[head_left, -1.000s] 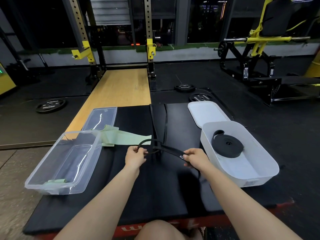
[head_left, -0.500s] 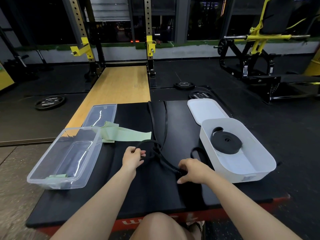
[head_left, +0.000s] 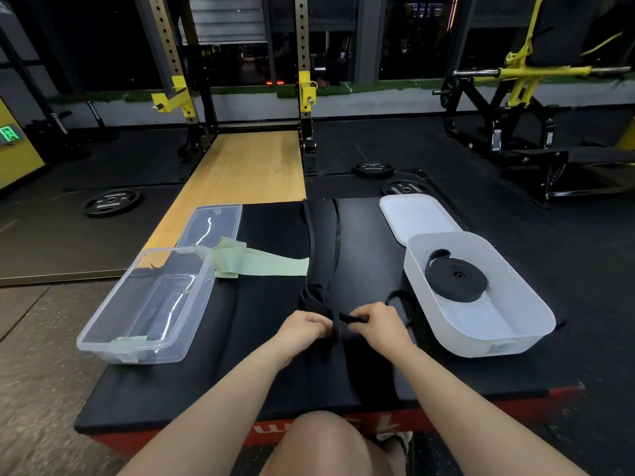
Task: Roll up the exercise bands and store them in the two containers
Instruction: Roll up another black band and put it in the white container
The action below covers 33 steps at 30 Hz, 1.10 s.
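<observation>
Both hands close together mid-mat: left hand [head_left: 304, 326] and right hand [head_left: 379, 324] pinching black band [head_left: 345, 324], its tail trailing away up the mat. Best kept taut, edges aligned, rolled tight, then dropped into white container [head_left: 522, 341] beside rolled band [head_left: 455, 281].

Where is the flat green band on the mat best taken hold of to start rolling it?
Judging by how it lies, take the green band at its free right end, coming from above and from the right. That end lies flat and square on the black mat, apart from other things, while its left end is bunched against the clear box. A pinch there with the fingers should start an even roll.
</observation>
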### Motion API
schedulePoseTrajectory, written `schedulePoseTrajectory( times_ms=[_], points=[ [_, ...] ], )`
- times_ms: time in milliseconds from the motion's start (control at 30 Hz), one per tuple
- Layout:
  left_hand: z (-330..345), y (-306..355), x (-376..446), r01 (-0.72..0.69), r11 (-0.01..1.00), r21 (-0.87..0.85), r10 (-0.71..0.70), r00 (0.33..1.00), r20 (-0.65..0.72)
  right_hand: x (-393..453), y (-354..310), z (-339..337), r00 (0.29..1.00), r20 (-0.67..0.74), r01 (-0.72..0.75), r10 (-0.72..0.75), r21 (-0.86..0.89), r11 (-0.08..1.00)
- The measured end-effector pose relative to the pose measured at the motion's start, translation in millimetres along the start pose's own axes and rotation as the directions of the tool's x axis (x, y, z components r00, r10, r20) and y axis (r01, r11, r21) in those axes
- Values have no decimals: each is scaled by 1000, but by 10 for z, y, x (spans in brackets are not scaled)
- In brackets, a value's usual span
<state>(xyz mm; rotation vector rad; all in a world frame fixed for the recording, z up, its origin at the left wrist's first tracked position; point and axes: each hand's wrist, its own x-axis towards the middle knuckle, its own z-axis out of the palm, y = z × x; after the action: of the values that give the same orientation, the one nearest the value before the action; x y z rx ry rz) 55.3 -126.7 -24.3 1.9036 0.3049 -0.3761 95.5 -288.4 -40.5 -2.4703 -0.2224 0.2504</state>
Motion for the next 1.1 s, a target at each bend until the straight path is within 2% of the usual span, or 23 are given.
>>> schedulePoseTrajectory(
  times_ms=[100, 167, 233, 367, 433, 567, 667, 800, 967, 1100],
  points=[
    [67, -28, 15, 59, 988, -141, -66, 997, -43, 3, -125, 59, 1000, 1, 28, -29, 194, 981],
    [87, -59, 31, 102, 946, -309, -124, 991, -54, -20, -190, 91, 998, 1, 62, -65, 275, 960],
    [108, -63, 33, 132, 887, -441, -177, 982, -60, -43, -220, 131, 996, 9, 83, -91, 323, 943],
    [165, -81, 58, 179, 779, -601, -261, 964, -51, -92, -205, 152, 985, 84, 116, -152, 335, 935],
    [181, -98, 89, 167, 760, -628, -267, 961, -67, -116, -175, 165, 977, 100, 142, -189, 357, 923],
    [183, -80, 122, 84, 752, -653, -248, 955, -163, -149, -166, 174, 986, -53, 163, -158, 489, 857],
    [170, -49, 131, 37, 780, -624, -216, 953, -213, -134, -185, 166, 987, -105, 162, -123, 567, 808],
    [85, 25, 128, -21, 770, -638, -191, 946, -261, -115, -188, 169, 991, -81, 134, -106, 613, 779],
    [-191, 215, 110, -109, 673, -732, -132, 956, -263, -124, -127, 63, 996, -73, 94, -60, 772, 628],
    [-437, 382, 138, -97, 609, -788, -163, 956, -243, -134, 24, -19, 992, -48, 113, -117, 757, 643]
  ],
)
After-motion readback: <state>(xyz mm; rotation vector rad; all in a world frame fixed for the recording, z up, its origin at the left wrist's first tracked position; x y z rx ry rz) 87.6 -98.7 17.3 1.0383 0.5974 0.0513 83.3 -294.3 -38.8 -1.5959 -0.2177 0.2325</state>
